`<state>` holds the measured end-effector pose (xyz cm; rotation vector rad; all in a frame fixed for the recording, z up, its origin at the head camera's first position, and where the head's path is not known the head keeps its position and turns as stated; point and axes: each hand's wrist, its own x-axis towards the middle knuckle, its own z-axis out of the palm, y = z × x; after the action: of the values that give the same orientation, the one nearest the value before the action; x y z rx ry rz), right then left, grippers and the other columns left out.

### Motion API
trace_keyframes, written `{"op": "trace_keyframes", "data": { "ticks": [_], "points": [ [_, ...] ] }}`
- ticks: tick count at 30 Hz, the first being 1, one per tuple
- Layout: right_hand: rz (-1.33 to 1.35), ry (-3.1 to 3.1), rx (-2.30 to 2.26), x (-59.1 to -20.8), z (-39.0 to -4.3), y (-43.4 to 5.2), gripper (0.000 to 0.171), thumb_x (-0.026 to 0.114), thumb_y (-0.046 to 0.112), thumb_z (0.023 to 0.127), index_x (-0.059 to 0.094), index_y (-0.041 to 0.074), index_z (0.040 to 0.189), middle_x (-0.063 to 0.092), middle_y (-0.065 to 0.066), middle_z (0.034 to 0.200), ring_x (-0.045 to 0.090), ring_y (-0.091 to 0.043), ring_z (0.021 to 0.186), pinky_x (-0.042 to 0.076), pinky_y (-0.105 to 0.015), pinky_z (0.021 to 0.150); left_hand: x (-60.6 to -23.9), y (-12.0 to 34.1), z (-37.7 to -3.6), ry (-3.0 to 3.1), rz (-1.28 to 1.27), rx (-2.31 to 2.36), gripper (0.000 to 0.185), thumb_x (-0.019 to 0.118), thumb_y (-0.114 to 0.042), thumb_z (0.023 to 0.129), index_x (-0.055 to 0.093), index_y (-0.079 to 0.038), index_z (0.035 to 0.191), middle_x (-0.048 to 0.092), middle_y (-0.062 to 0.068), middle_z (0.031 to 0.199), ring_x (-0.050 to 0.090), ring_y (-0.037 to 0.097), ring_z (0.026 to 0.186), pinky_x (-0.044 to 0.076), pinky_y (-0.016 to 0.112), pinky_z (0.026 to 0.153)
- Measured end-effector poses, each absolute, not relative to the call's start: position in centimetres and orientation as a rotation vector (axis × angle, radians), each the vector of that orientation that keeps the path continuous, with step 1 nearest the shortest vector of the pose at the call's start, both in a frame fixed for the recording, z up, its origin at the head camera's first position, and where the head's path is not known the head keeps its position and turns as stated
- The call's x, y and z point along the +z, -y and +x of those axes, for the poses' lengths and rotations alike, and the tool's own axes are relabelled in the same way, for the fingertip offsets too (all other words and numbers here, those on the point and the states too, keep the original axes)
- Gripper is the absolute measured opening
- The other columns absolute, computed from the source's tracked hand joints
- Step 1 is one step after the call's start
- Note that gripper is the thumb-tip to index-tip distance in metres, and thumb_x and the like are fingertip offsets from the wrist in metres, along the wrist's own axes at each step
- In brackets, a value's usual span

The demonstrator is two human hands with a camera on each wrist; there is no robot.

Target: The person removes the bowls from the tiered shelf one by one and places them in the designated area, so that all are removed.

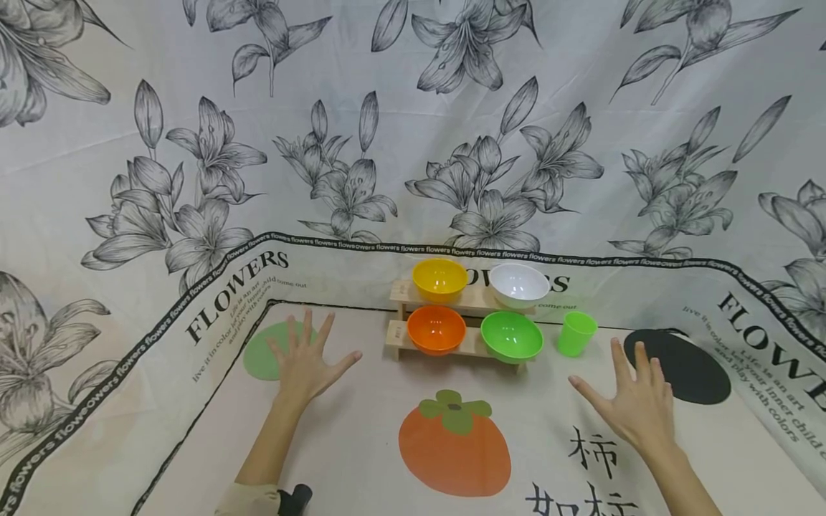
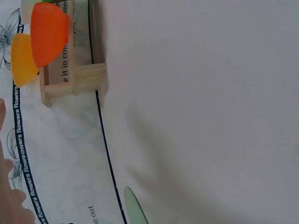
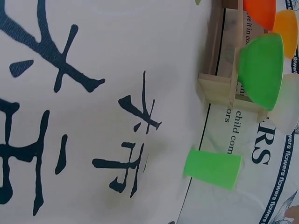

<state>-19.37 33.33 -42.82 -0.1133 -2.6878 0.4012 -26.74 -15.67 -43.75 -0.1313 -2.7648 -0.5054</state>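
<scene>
Head view: left hand and right hand are hovering with fingers spread, grasping nothing, either side of the wooden rack. Green cup is standing just right of the rack; approach it upright. Cloth is reading "FLOWERS".

Left wrist view: orange bowl is sitting on the rack.

Right wrist view: the cup is lying beyond the rack's end; "flowers" is legible.

Lily-print cloth backdrop, same cloth covering the table, soft even light
</scene>
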Motion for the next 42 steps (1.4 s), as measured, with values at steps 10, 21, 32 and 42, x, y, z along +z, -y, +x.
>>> {"op": "trace_keyframes", "data": {
  "ticks": [10, 21, 32, 42],
  "points": [
    [0.128, 2.664, 0.621, -43.0, -21.2, -31.7, 0.096, 0.068, 0.047, 0.081, 0.016, 0.004, 0.15, 0.02, -0.037, 0.144, 0.025, -0.06, 0.124, 0.026, -0.079, 0.089, -44.4, 14.5, -28.8, 2.702, -0.196, -0.631, 0.082, 0.056, -0.063, 0.081, 0.038, -0.015, 0.145, 0.044, 0.024, 0.139, 0.04, 0.047, 0.126, 0.035, 0.068, 0.097],
    [0.228, 2.618, 1.023, -44.1, -24.3, -29.7, 0.092, 0.07, 0.033, 0.084, 0.015, -0.003, 0.148, 0.025, -0.034, 0.145, 0.04, -0.053, 0.119, 0.043, -0.067, 0.089, -46.5, 12.4, -32.0, 2.54, -0.401, -1.194, 0.063, 0.069, -0.04, 0.083, 0.052, -0.006, 0.133, 0.065, 0.023, 0.111, 0.063, 0.038, 0.099, 0.054, 0.05, 0.083],
    [0.206, 2.575, 1.217, -45.3, -26.4, -28.0, 0.094, 0.075, 0.03, 0.08, 0.019, 0.0, 0.148, 0.029, -0.029, 0.145, 0.043, -0.047, 0.12, 0.048, -0.059, 0.09, -47.9, 10.6, -34.2, 2.484, -0.444, -1.409, 0.053, 0.075, -0.027, 0.08, 0.059, 0.001, 0.122, 0.065, 0.024, 0.105, 0.064, 0.038, 0.093, 0.056, 0.046, 0.079],
    [0.215, 2.572, 1.249, -46.2, -27.0, -27.3, 0.091, 0.078, 0.028, 0.076, 0.028, -0.003, 0.144, 0.031, -0.027, 0.145, 0.039, -0.043, 0.123, 0.042, -0.057, 0.097, -48.4, 8.8, -35.7, 2.523, -0.366, -1.612, 0.054, 0.075, -0.019, 0.08, 0.056, 0.004, 0.126, 0.061, 0.022, 0.117, 0.062, 0.035, 0.098, 0.057, 0.042, 0.079]
  ]
}}
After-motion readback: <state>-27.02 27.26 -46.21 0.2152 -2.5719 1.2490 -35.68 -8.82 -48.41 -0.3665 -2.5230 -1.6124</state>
